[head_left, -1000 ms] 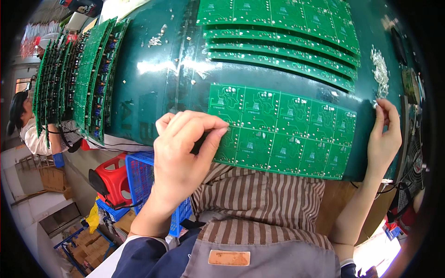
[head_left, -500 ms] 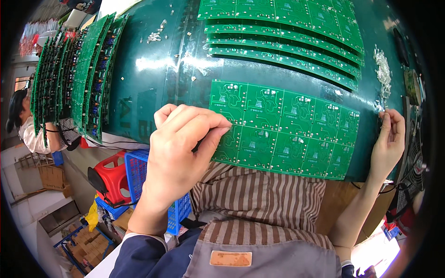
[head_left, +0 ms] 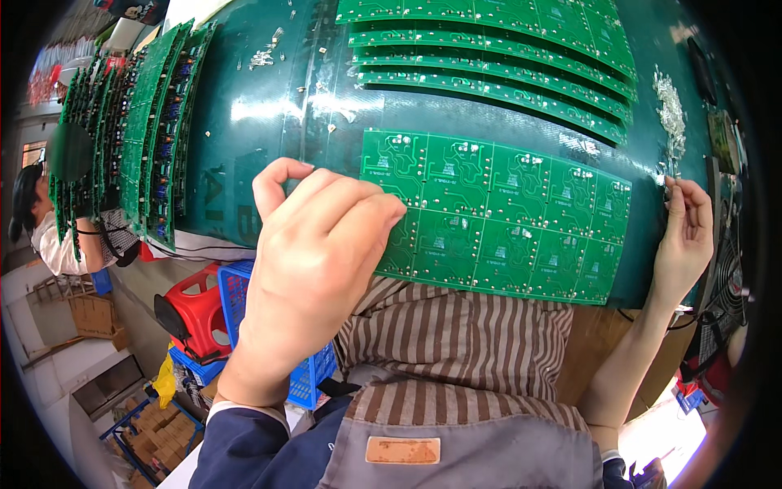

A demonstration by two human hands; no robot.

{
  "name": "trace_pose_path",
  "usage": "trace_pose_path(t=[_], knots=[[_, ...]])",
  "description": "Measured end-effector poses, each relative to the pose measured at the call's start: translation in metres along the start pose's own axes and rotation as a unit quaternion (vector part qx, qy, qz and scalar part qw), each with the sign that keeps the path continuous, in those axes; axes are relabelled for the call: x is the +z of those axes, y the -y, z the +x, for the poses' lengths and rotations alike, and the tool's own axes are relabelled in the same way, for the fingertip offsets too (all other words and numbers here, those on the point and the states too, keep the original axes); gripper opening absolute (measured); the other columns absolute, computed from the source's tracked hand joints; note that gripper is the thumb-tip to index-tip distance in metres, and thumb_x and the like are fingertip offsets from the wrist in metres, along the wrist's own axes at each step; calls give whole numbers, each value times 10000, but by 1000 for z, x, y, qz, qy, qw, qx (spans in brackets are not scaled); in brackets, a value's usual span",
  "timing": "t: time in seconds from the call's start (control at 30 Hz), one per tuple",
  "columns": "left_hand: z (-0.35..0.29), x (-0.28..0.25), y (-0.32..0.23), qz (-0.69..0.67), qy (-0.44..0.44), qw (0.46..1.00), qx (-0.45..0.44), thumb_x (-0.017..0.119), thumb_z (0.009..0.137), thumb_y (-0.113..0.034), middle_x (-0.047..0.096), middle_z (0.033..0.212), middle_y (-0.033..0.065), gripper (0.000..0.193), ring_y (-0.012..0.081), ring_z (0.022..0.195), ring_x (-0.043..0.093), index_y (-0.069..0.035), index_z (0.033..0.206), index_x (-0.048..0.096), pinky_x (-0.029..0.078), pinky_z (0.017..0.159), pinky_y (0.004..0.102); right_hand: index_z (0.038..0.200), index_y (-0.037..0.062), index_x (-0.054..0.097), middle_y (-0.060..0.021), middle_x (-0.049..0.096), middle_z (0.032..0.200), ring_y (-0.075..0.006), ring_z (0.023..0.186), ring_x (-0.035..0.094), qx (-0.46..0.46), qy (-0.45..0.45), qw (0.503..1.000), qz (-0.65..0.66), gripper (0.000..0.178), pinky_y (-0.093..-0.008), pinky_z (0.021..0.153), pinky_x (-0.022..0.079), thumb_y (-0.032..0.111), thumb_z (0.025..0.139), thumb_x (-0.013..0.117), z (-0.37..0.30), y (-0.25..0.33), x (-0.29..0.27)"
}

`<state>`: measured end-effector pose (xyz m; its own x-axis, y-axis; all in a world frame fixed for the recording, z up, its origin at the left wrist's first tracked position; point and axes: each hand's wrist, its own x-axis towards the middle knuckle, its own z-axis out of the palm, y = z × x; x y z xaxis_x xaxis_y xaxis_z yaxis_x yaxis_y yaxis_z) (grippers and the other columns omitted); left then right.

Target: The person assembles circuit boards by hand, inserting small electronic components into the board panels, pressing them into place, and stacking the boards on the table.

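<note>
A green circuit board, marked off into several repeated sections, lies flat on the table in front of me. My left hand hovers over its left edge, fingers bent and tips pinched together; whatever they hold, if anything, is hidden. Off the board's right side, my right hand has thumb and fingertips closed at the near end of a strip of small clear-and-silver parts. Any part between those fingertips is too small to make out.
Beyond the board, several more green boards lie in an overlapping stack. Upright boards with mounted components line the table's left end. Small loose parts are scattered at the back. A red stool and blue crate stand below left; a person sits beyond.
The view has shifted slightly. My left hand has turned over the board's left edge, and its thumb is now hidden behind the fingers. My right hand stays by the small parts.
</note>
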<state>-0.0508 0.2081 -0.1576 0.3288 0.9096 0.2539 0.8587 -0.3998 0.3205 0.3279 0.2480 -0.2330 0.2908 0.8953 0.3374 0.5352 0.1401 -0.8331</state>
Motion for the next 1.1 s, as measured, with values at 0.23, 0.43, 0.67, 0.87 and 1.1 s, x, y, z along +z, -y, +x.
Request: trace_pose_path(t=[0.23,0.43,0.67,0.87,1.1], knots=[[-1,-3,-6,69,40,997,19,689,740,-16,638,878,9,200,188,842,613,-67,933,684,360,967,467,1115,-46,630,-52,649,1039,-92,954,614,-14,-11,999,-35,133,-216,865,490,-26,989,593,-11,7,0],[-5,-8,-5,56,9,998,3,764,772,-43,683,833,-16,113,163,762,622,-103,863,736,377,919,408,1111,-52,602,-61,632,1041,-90,908,585,2,-30,999,39,130,-214,828,478,-57,985,570,-33,44,13],[1,-32,21,-83,55,995,-21,778,789,-52,727,839,-1,165,148,761,664,-109,943,783,394,865,339,1041,-32,571,-102,600,1007,-131,921,582,12,113,992,63,83,-236,825,461,-77,981,535,-51,81,-1],[47,-23,84,-41,-119,982,-144,744,842,-99,755,939,78,227,164,847,688,-60,1065,762,484,787,278,1041,-48,566,-124,603,1058,-161,1014,604,33,155,984,84,92,-259,913,465,-93,973,525,-57,90,-2],[79,-8,147,21,-36,991,-130,742,855,-132,757,908,56,157,143,864,686,-36,978,759,475,786,283,924,-30,621,-138,664,1018,-162,911,614,7,190,981,33,82,-265,800,491,-93,871,632,-40,76,11]])
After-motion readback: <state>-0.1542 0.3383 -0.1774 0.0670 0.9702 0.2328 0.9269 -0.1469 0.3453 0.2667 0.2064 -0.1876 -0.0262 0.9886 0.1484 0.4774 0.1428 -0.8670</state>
